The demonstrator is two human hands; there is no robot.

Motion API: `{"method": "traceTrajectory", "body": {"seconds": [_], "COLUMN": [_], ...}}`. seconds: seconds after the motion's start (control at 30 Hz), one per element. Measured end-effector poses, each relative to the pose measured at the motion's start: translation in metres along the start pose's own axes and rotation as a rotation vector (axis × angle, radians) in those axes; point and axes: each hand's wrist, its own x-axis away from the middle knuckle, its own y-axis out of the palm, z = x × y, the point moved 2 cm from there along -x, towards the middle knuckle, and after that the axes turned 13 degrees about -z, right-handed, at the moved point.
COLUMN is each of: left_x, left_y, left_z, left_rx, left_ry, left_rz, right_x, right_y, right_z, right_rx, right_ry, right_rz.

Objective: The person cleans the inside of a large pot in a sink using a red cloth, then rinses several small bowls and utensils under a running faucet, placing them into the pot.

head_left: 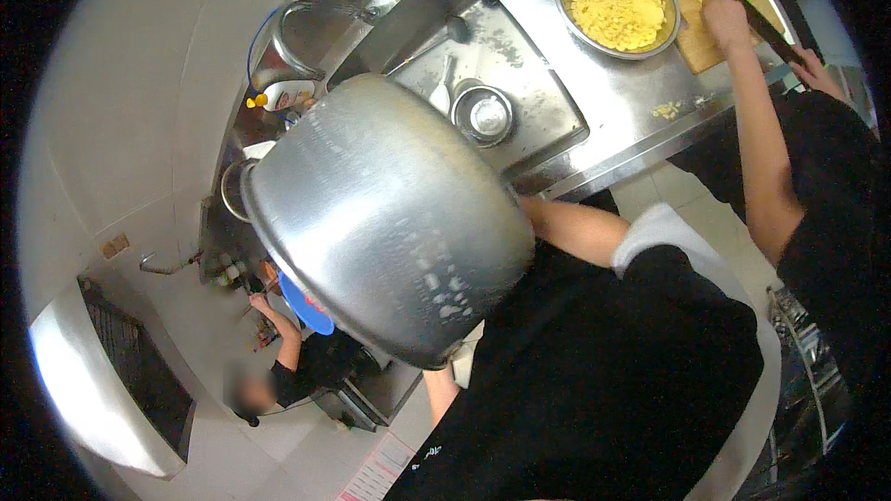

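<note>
Nearest to your camera was the big steel pot (pixel 385 218), tipped well over so that its wet, streaked underside faced you and its mouth turned away toward the sink (pixel 520 74); by my reading you held it that way to drain or rinse it over the basin rather than over the floor. You carried it from behind: one bare forearm (pixel 575 227) ran in from your right side to the pot's far edge, and another arm (pixel 441 390) came up beneath its lower rim. Both of your hands were hidden by the pot's body, so I could not tell how your fingers were set, though the pot hung clear of the counter and could only have rested on your grip. In the basin beyond it lay a small steel bowl (pixel 483 116) and a ladle-like utensil (pixel 444 93), with a curved tap (pixel 302 37) above and a bottle (pixel 283 93) at the sink's edge. Farther along the steel counter (pixel 613 102) stood a wide bowl of chopped yellow food (pixel 617 5) just beside a wooden board (pixel 691 28), placed close, it seemed, so cut pieces could be swept straight in. A co-worker's hand (pixel 726 19) pressed on that board while a dark-handled knife (pixel 766 30) worked next to it. Below you, another person (pixel 297 362) crouched near the floor beside a blue lid (pixel 306 311).
</note>
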Motion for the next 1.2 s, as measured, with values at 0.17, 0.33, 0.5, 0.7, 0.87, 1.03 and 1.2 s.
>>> {"method": "traceTrajectory", "body": {"seconds": [0.17,0.33,0.5,0.7,0.87,1.03,1.2], "left_x": [-0.011,-0.022,-0.022,-0.01,0.017,0.005,-0.014], "left_y": [-0.003,0.0,0.0,-0.013,-0.028,-0.025,-0.026], "left_z": [0.005,-0.004,-0.009,-0.023,-0.02,-0.02,-0.032], "left_rx": [-0.021,-0.017,0.008,0.074,0.131,0.131,0.229], "left_ry": [0.045,0.08,0.112,0.157,0.167,0.228,0.21], "left_rz": [0.002,-0.017,-0.021,-0.03,-0.021,-0.096,-0.101], "right_x": [0.057,0.098,0.089,0.017,-0.09,-0.145,-0.074], "right_y": [0.038,0.08,0.065,0.051,0.036,0.047,0.135], "right_z": [0.094,0.006,-0.076,-0.178,-0.198,-0.188,-0.19], "right_rx": [-0.428,-0.325,0.654,0.802,0.978,1.65,1.197], "right_ry": [0.064,-0.387,-0.651,-0.661,-0.299,-0.226,-0.433], "right_rz": [0.052,0.58,0.601,0.279,0.008,-0.151,0.124]}}
